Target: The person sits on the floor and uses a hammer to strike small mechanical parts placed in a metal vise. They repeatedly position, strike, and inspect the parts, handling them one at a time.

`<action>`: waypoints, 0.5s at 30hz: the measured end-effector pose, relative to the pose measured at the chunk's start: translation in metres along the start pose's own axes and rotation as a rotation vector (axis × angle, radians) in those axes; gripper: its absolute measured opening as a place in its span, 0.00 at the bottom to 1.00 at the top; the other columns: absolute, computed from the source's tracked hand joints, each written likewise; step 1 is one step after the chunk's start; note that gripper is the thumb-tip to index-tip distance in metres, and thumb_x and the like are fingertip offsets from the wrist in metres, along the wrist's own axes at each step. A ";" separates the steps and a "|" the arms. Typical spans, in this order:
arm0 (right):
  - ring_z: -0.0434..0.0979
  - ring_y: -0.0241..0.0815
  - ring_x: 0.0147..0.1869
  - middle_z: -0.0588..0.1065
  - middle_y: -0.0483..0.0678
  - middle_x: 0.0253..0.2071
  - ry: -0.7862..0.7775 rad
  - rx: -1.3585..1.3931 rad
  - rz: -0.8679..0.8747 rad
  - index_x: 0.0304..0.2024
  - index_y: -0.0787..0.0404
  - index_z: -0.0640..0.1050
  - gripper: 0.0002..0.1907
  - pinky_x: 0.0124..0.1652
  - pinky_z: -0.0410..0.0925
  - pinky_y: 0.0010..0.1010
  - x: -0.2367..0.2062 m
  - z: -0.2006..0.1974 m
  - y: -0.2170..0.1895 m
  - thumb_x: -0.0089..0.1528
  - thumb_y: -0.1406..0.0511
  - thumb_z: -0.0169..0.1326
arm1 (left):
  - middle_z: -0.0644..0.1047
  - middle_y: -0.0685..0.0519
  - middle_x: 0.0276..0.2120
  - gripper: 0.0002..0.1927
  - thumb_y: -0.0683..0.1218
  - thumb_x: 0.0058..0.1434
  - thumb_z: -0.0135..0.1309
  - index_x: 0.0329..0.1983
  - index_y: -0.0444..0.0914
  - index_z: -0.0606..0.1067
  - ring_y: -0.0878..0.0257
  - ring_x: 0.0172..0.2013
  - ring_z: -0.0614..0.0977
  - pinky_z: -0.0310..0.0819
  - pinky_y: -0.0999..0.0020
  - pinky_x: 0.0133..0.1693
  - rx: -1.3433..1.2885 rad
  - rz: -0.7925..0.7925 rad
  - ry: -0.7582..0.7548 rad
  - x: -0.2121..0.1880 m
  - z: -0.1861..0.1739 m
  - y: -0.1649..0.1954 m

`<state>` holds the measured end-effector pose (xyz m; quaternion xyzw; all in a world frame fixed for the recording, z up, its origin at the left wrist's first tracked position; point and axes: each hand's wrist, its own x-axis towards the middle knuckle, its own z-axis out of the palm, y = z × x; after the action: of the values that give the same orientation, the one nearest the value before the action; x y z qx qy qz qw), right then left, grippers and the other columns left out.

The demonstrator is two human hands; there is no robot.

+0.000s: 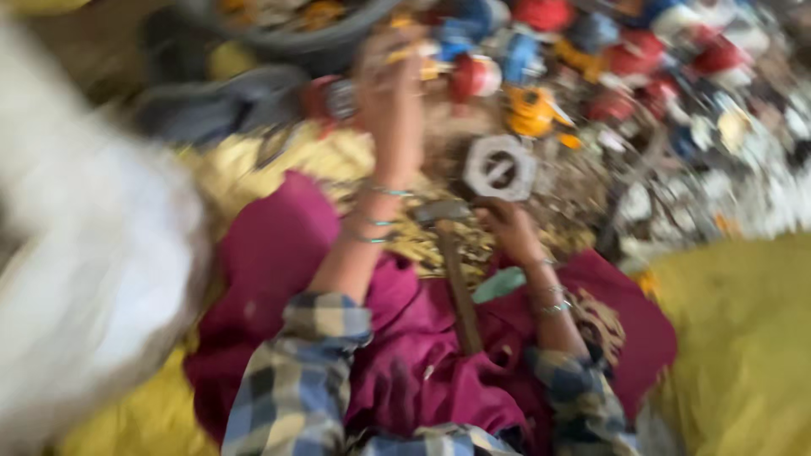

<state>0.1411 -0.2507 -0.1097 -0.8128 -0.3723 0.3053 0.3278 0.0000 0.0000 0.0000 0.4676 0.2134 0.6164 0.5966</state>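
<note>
The frame is badly blurred. My left hand (pixel 390 80) reaches forward into a pile of small coloured parts (pixel 541 59) in red, blue and yellow; what its fingers hold cannot be made out. My right hand (pixel 505 224) is close to my lap and grips a hammer (pixel 452 270) with a wooden handle and a metal head, near the head. Just beyond that hand lies a grey hexagonal metal piece (pixel 500 166). Both wrists wear thin bangles, and the sleeves are checked.
A magenta cloth (pixel 279 245) covers my lap. Yellow fabric (pixel 743 338) lies at the right and lower left. A large white blurred shape (pixel 76 253) fills the left. A dark round rim (pixel 287 34) sits at the top.
</note>
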 end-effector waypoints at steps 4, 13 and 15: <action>0.82 0.54 0.44 0.81 0.57 0.42 0.031 -0.273 -0.195 0.54 0.60 0.79 0.17 0.44 0.73 0.41 0.001 -0.013 0.007 0.64 0.61 0.56 | 0.74 0.56 0.50 0.10 0.42 0.66 0.57 0.50 0.37 0.76 0.66 0.47 0.79 0.83 0.68 0.39 -0.013 -0.166 0.052 -0.002 -0.024 -0.098; 0.79 0.62 0.45 0.77 0.58 0.45 0.069 -0.476 -0.158 0.54 0.60 0.76 0.19 0.43 0.72 0.49 0.044 -0.033 0.032 0.63 0.59 0.56 | 0.80 0.53 0.41 0.07 0.42 0.69 0.56 0.48 0.39 0.74 0.63 0.34 0.82 0.79 0.69 0.37 -0.363 -0.603 0.073 -0.005 0.032 -0.136; 0.79 0.61 0.46 0.76 0.57 0.46 0.060 -0.492 -0.182 0.54 0.60 0.76 0.18 0.44 0.72 0.49 0.058 -0.034 0.043 0.63 0.60 0.57 | 0.80 0.53 0.42 0.07 0.42 0.69 0.55 0.49 0.39 0.74 0.63 0.34 0.82 0.78 0.69 0.37 -0.359 -0.615 0.067 0.001 0.036 -0.136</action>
<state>0.2142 -0.2360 -0.1365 -0.8399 -0.4971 0.1505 0.1573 0.1027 0.0172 -0.0941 0.2487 0.2522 0.4507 0.8194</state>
